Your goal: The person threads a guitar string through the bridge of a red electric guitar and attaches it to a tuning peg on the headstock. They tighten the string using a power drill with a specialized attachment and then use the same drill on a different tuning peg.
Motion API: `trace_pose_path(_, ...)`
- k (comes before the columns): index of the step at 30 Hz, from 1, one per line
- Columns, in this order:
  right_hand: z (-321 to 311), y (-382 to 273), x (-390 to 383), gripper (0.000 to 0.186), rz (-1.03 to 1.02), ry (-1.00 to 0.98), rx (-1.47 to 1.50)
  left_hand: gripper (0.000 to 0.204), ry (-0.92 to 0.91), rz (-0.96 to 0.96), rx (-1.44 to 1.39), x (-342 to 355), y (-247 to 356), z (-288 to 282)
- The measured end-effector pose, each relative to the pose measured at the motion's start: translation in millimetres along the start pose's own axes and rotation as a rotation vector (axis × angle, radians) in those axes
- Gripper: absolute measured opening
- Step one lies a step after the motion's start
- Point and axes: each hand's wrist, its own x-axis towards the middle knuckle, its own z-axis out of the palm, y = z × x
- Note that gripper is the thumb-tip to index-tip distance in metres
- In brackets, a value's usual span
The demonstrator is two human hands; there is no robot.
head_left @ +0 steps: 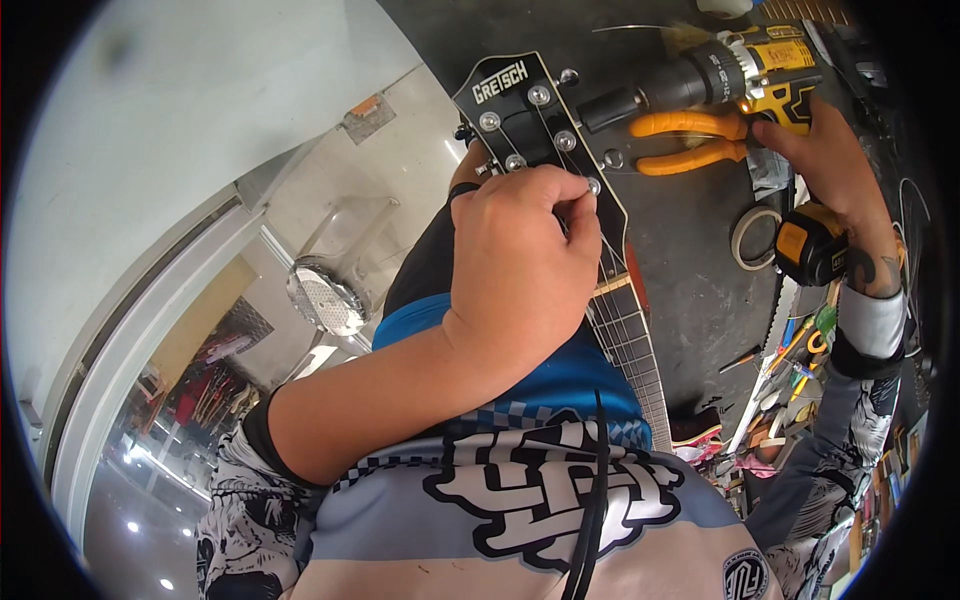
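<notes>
1. Well, my left grip is curled together over the lower headstock; whether it pinches anything, I can't tell.
2. My right grip is clamped on the drill, right of the headstock.

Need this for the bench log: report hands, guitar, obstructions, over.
Left hand curled over guitar headstock, grip hidden. Right hand holding power drill. Headstock face-up, partly covered. Orange-handled pliers close by its right edge.

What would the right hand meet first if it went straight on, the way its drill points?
Probably the guitar headstock, just ahead of the drill; the depth is unclear.
</notes>
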Motion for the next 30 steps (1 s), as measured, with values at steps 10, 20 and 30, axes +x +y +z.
trace_pose_path(10, -2.4, -7.4, -2.8, 0.052, -0.039, -0.023, 0.02, 0.011, 0.012, -0.003, -0.039, 1.0, -2.0, 1.7)
trace_pose_path(20, 0.0, -1.9, -3.5, 0.057, -0.076, 0.013, -0.034, 0.013, 0.022, -0.045, -0.018, 1.1, 2.6, 4.8)
trace_pose_path(30, 17.7, 35.2, -54.7, 0.055, 0.033, 0.335, 0.171, 0.017, 0.045, -0.149, -0.133, 1.4, 6.3, 7.1)
